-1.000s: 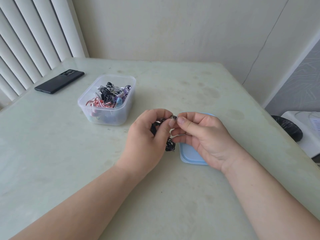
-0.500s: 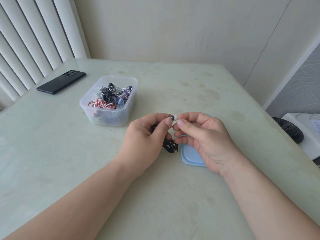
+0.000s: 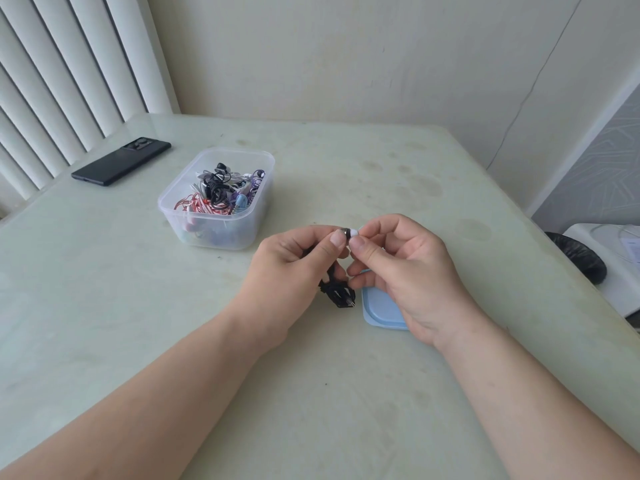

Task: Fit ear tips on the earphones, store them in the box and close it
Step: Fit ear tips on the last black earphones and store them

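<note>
L hand [image 3: 287, 268] grip on black earphone [image 3: 337, 292], R hand [image 3: 412, 271] pinching white tip [image 3: 354, 233]

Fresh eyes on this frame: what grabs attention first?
Centre: the left hand pinches a black earphone, the right hand pinches a white ear tip against it. Behind-left sits the open clear box of tangled earphones; the blue lid lies under the right hand.

Shows a frosted translucent plastic box [image 3: 235, 151], a matt pale-blue plastic lid [image 3: 381, 308], a glossy black phone [image 3: 121, 161], a smooth white rubbery ear tip [image 3: 354, 233] and a smooth, stained pale-green tabletop [image 3: 131, 306].
</note>
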`<action>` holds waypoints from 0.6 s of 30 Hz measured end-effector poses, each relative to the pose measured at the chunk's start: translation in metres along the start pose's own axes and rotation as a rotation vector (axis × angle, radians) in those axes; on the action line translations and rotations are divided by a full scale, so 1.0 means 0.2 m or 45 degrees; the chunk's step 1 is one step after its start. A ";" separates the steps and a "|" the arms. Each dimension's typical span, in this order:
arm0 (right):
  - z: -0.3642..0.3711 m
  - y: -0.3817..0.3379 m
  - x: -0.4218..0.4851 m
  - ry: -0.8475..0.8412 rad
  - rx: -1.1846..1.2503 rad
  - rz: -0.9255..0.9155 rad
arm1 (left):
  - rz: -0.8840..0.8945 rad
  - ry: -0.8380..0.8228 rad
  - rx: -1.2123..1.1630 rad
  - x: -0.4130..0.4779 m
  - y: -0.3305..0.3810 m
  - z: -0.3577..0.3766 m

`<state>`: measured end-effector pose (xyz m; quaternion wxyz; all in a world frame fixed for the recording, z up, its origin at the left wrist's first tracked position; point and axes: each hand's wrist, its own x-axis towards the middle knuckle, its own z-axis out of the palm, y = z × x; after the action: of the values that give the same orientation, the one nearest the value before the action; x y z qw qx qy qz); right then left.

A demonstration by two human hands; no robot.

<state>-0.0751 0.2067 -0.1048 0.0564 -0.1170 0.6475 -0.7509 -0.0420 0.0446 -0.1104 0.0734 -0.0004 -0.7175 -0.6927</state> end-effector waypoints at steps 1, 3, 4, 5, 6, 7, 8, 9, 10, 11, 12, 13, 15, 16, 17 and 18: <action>0.00 0.00 0.00 0.003 -0.002 -0.008 | 0.003 -0.003 0.013 0.00 0.00 0.00; 0.00 0.00 0.00 0.005 -0.002 -0.019 | 0.019 -0.010 0.055 0.00 0.00 0.01; 0.00 0.00 0.00 0.002 -0.001 -0.020 | 0.027 -0.017 0.073 0.00 0.00 0.01; 0.00 0.00 0.00 -0.005 -0.002 -0.020 | 0.035 -0.024 0.089 0.00 0.00 0.01; 0.00 0.00 0.00 -0.012 -0.005 -0.018 | 0.044 -0.029 0.103 0.00 0.00 0.01; 0.00 -0.01 0.00 -0.018 -0.011 -0.018 | 0.050 -0.030 0.112 0.00 0.00 0.01; 0.00 -0.01 -0.01 -0.021 -0.019 -0.021 | 0.050 -0.027 0.111 0.00 0.00 0.01; 0.00 -0.01 -0.01 -0.022 -0.027 -0.025 | 0.045 -0.024 0.102 0.00 0.01 0.01; 0.00 -0.01 -0.01 -0.026 -0.036 -0.030 | 0.038 -0.023 0.096 0.00 0.01 0.00; 0.00 -0.01 -0.01 -0.031 -0.047 -0.034 | 0.030 -0.026 0.093 0.00 0.01 0.00; 0.00 -0.01 -0.01 -0.038 -0.054 -0.034 | 0.024 -0.030 0.094 0.00 0.01 0.00; 0.00 -0.01 -0.01 -0.041 -0.058 -0.033 | 0.020 -0.036 0.094 -0.01 0.01 0.00; 0.00 -0.01 -0.01 -0.039 -0.060 -0.030 | 0.011 -0.047 0.106 -0.01 0.02 0.00; 0.01 -0.01 -0.01 -0.035 -0.063 -0.026 | 0.003 -0.048 0.109 -0.01 0.02 0.00; 0.01 -0.01 -0.01 -0.031 -0.068 -0.023 | -0.004 -0.049 0.103 0.00 0.02 0.00; 0.01 0.00 -0.01 -0.025 -0.073 -0.022 | -0.009 -0.050 0.093 0.00 0.02 0.01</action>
<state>-0.0728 0.2059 -0.1039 0.0528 -0.1316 0.6670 -0.7314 -0.0411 0.0460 -0.1073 0.0570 -0.0088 -0.7435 -0.6662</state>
